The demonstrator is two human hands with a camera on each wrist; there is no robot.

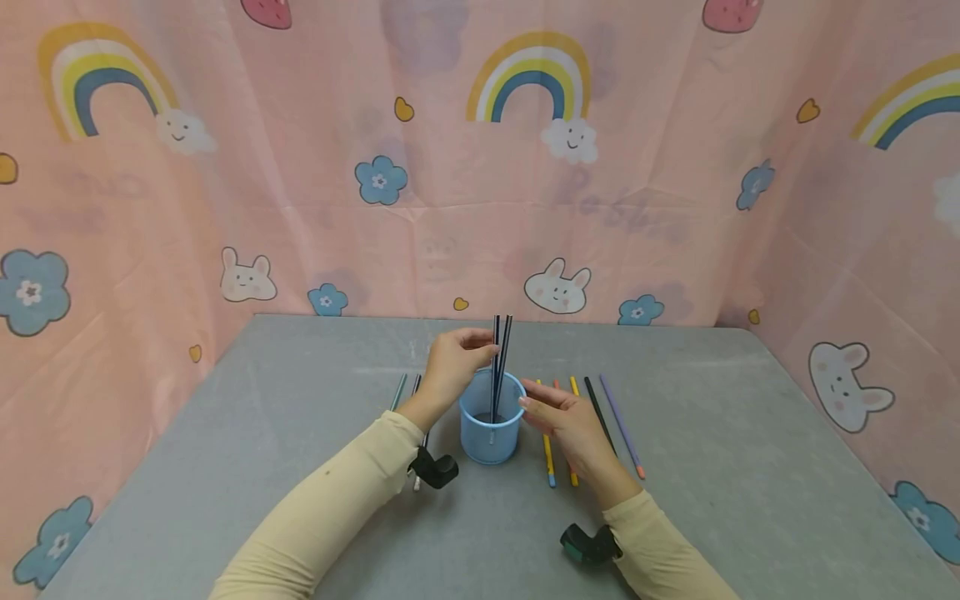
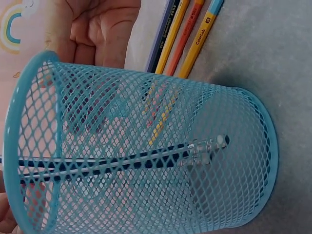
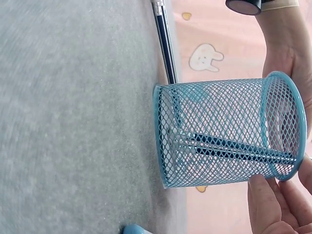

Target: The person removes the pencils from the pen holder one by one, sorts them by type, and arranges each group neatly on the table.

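A light blue mesh pencil holder stands upright on the grey table. Two dark pencils with white stripes lean inside it, their clear-looking ends near the bottom. At its left, my left hand reaches over the rim and pinches one of these pencils near the top. My right hand holds the holder's right side by the rim, fingertips against the mesh in the right wrist view. Beside that hand lie a purple pencil, a black pencil and several yellow and orange ones, partly hidden by it.
Left of the holder, a teal pencil and a dark striped pencil lie partly behind the left arm. Black wrist cameras sit on both wrists. A pink patterned curtain encloses the back and sides of the table.
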